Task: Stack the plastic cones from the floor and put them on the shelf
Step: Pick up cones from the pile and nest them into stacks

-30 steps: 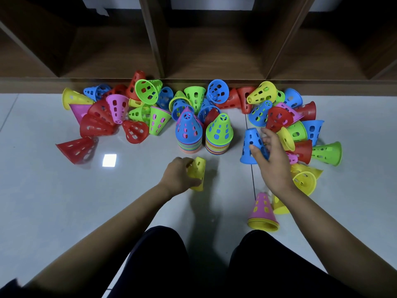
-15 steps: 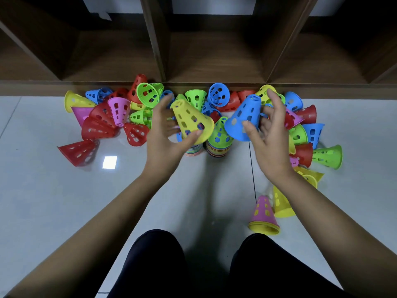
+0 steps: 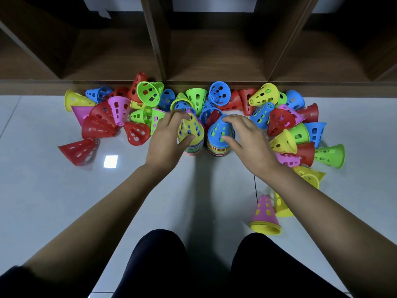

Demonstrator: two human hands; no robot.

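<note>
**Item:** plastic cones, moulded, thin-walled and blunt-tipped. Each is pierced with rows of rounded rectangular slots and flares to a flat rim. Colours are red, blue, green, yellow and pink, and the surface is smooth with a slight sheen.

**Location:** the floor (image 3: 53, 190), glossy pale tile with one dark grout line. It lies directly before a dark brown wooden shelf (image 3: 214, 52) of open compartments at 12 o'clock.

**Stacked:** two upright stacks stand side by side at the centre, their rims showing as thin multicoloured bands.
- The left stack (image 3: 193, 149) is capped by a yellow cone (image 3: 190, 131). The left hand (image 3: 166, 140) grips that cone, fingers curled over its tip and thumb at its lower rim.
- The right stack (image 3: 218, 150) is capped by a blue cone (image 3: 221, 130), with green showing through its slots. The right hand (image 3: 247, 138) holds it, fingers on the tip and thumb pressed to the near wall.

**Loose:**
- A left heap (image 3: 98, 125) runs from 9 to 11 o'clock of the stacks, mostly red with pink, green, blue and yellow, the cones lying tumbled.
- A red cone (image 3: 79, 149) lies apart at 8 o'clock, beside a bright square reflection.
- A right heap (image 3: 279, 121) runs from 1 to 4 o'clock, tumbled likewise, with a green cone (image 3: 329, 154) at its outer edge.
- More cones lie along the shelf base at 12 o'clock.
- At 5 o'clock a pink cone (image 3: 265, 211) stands nested on yellow ones, with a further yellow cone just behind it.

**Also:** the person's knees (image 3: 161, 265), in dark cloth, at 6 o'clock.
</note>
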